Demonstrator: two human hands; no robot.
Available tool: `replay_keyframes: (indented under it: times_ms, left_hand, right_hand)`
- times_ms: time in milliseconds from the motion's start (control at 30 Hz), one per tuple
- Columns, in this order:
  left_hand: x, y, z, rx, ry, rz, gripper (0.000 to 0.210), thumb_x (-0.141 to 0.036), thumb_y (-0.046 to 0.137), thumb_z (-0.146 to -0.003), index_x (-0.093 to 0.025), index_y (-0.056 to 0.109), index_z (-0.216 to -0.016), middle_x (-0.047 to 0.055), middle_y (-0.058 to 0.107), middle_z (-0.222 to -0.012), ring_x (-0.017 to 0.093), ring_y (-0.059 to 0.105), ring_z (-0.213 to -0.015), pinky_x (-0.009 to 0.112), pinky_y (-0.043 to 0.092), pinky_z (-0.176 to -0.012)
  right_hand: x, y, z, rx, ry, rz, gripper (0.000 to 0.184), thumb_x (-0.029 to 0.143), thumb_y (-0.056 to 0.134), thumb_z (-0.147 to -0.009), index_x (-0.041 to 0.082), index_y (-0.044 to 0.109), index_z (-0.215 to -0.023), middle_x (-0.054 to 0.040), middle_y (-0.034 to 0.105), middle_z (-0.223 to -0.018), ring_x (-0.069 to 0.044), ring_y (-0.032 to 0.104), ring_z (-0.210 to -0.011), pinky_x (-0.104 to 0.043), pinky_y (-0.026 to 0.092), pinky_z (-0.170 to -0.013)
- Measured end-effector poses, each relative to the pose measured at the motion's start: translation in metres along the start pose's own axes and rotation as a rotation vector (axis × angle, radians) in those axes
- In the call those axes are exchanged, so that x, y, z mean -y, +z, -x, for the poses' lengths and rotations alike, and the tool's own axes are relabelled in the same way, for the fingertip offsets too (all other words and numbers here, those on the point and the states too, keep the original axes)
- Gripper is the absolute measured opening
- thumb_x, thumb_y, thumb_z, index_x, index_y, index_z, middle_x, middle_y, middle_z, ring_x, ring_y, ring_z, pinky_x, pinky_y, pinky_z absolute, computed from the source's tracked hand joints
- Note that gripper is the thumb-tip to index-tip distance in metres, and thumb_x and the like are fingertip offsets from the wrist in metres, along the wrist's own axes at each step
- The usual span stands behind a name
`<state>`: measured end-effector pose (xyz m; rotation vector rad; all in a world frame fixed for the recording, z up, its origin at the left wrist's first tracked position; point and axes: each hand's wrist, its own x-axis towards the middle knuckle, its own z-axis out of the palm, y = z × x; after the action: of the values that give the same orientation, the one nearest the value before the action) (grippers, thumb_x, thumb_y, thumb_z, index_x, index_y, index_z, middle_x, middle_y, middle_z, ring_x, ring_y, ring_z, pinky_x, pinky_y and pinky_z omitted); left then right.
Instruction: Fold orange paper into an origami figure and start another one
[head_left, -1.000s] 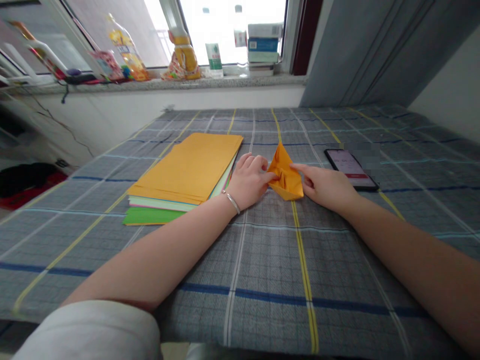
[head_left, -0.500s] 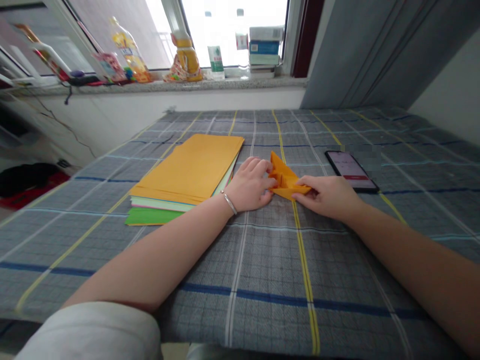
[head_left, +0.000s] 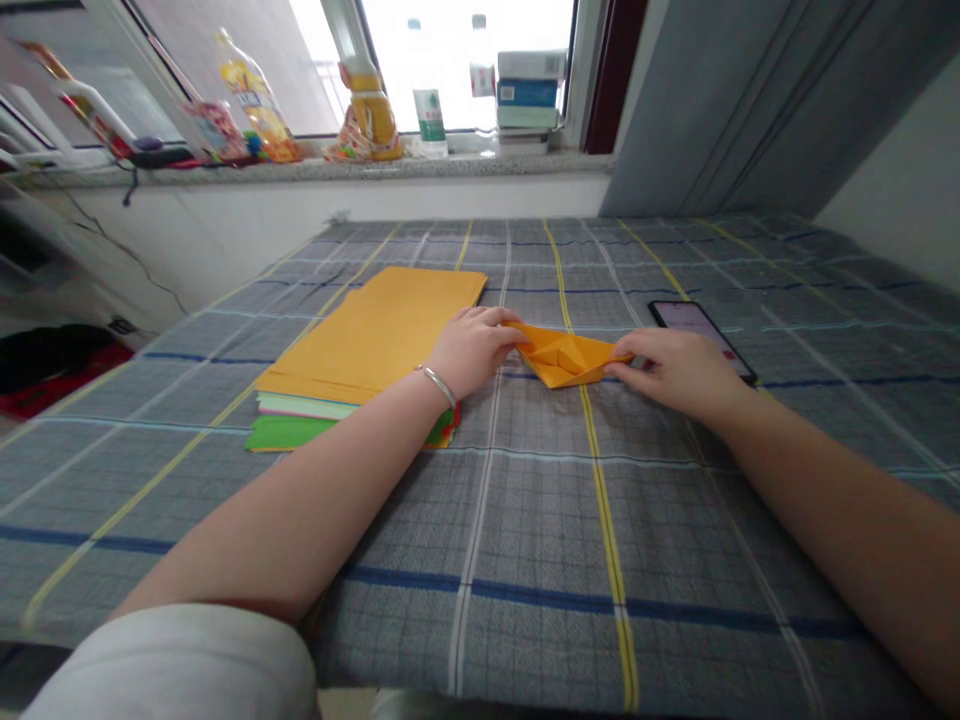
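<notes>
A folded piece of orange paper (head_left: 564,358) is stretched between my two hands, just above or on the plaid cloth. It has a boat-like shape, with a raised peak in its middle and a point at each side. My left hand (head_left: 474,348), with a silver bangle at the wrist, pinches the left point. Pinching the right point between thumb and fingers is my right hand (head_left: 673,368). Left of the folded paper lies a stack of coloured paper (head_left: 367,330), orange on top with white and green sheets below. My left forearm covers part of the stack.
A phone (head_left: 701,325) with a lit screen lies beyond my right hand. The plaid cloth (head_left: 540,520) spreads over the whole table. On the windowsill (head_left: 270,172) at the back stand bottles, a tube (head_left: 430,118) and stacked boxes (head_left: 527,95).
My hands have moved apart, the left one leftward and the right one slightly right. The orange paper between them has opened from a bunched, upright shape into a wider, flatter one.
</notes>
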<state>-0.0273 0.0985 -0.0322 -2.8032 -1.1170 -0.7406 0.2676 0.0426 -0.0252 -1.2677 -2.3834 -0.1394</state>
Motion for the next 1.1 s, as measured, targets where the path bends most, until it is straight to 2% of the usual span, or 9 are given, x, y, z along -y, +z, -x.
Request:
replay_keyframes:
  times_ms: [133,233,333,500,633,767,900,1000,1100]
  left_hand:
    - [0.003,-0.009,-0.001,0.029,-0.034,0.200,0.017,-0.026,0.062,-0.088,-0.021,0.076,-0.095,0.006,0.072,-0.108,0.019,0.066,-0.098,0.035,0.050,-0.095]
    - [0.004,-0.010,-0.001,0.038,-0.205,0.360,0.014,-0.029,0.065,-0.083,-0.020,0.076,-0.084,0.003,0.075,-0.092,0.018,0.067,-0.089,0.032,0.051,-0.089]
    - [0.005,-0.009,-0.001,0.022,-0.366,0.466,0.015,-0.032,0.068,-0.080,-0.019,0.075,-0.081,0.001,0.075,-0.083,0.017,0.067,-0.082,0.031,0.051,-0.085]
    - [0.008,-0.006,-0.001,0.041,-0.455,0.641,0.021,-0.036,0.072,-0.075,-0.016,0.072,-0.077,0.003,0.073,-0.080,0.016,0.066,-0.075,0.029,0.053,-0.073]
    - [0.006,-0.002,-0.002,-0.060,-0.423,0.667,0.022,-0.034,0.065,-0.082,-0.017,0.073,-0.092,0.005,0.075,-0.092,0.018,0.068,-0.085,0.033,0.055,-0.083]
    - [0.004,0.006,-0.004,-0.226,-0.389,0.671,0.035,-0.026,0.056,-0.089,-0.019,0.065,-0.122,0.007,0.071,-0.116,0.017,0.067,-0.101,0.035,0.053,-0.094]
    - [0.002,0.011,-0.003,-0.224,-0.321,0.555,0.045,-0.022,0.055,-0.090,-0.020,0.055,-0.134,0.011,0.063,-0.129,0.016,0.066,-0.101,0.035,0.055,-0.090]
    - [-0.002,0.009,-0.001,-0.175,-0.234,0.385,0.040,-0.021,0.054,-0.090,-0.018,0.057,-0.130,0.010,0.062,-0.127,0.017,0.064,-0.105,0.038,0.053,-0.095]
    - [-0.009,0.007,0.001,-0.104,-0.144,0.261,0.038,-0.019,0.055,-0.090,-0.018,0.060,-0.127,0.009,0.062,-0.125,0.018,0.061,-0.113,0.038,0.047,-0.104]
  right_hand:
    - [-0.011,0.002,0.000,0.006,0.130,-0.111,0.014,0.037,0.063,-0.083,0.025,0.069,-0.084,-0.0015,0.072,-0.080,-0.020,0.065,-0.069,-0.034,0.046,-0.062]
    - [-0.018,0.004,0.000,-0.024,0.225,-0.261,0.013,0.036,0.066,-0.079,0.024,0.064,-0.075,-0.0014,0.069,-0.074,-0.018,0.062,-0.064,-0.033,0.045,-0.059]
    - [-0.025,0.007,0.000,-0.047,0.290,-0.412,0.022,0.040,0.068,-0.076,0.023,0.056,-0.068,-0.0017,0.064,-0.070,-0.016,0.058,-0.060,-0.031,0.044,-0.055]
    - [-0.033,0.014,-0.002,0.009,0.396,-0.708,0.036,0.052,0.073,-0.071,0.023,0.051,-0.069,0.0002,0.061,-0.065,-0.015,0.058,-0.054,-0.029,0.044,-0.049]
    - [-0.032,0.014,-0.004,0.002,0.449,-0.789,0.037,0.053,0.073,-0.071,0.025,0.049,-0.074,-0.0003,0.065,-0.064,-0.019,0.064,-0.057,-0.032,0.047,-0.050]
    - [-0.015,0.004,-0.004,-0.156,0.396,-0.577,0.026,0.050,0.068,-0.078,0.026,0.056,-0.081,-0.0011,0.064,-0.062,-0.021,0.062,-0.057,-0.035,0.047,-0.051]
    - [0.010,-0.005,-0.006,-0.292,0.346,-0.151,0.017,0.041,0.063,-0.083,0.024,0.063,-0.085,-0.0032,0.065,-0.068,-0.020,0.059,-0.059,-0.033,0.041,-0.053]
    - [0.024,-0.003,-0.009,-0.223,0.342,0.066,0.017,0.040,0.060,-0.086,0.024,0.066,-0.089,-0.0045,0.067,-0.070,-0.022,0.060,-0.063,-0.033,0.033,-0.051]
    - [0.030,0.004,-0.011,-0.157,0.330,0.087,0.019,0.040,0.060,-0.086,0.024,0.067,-0.093,-0.0046,0.068,-0.073,-0.023,0.063,-0.068,-0.032,0.033,-0.053]
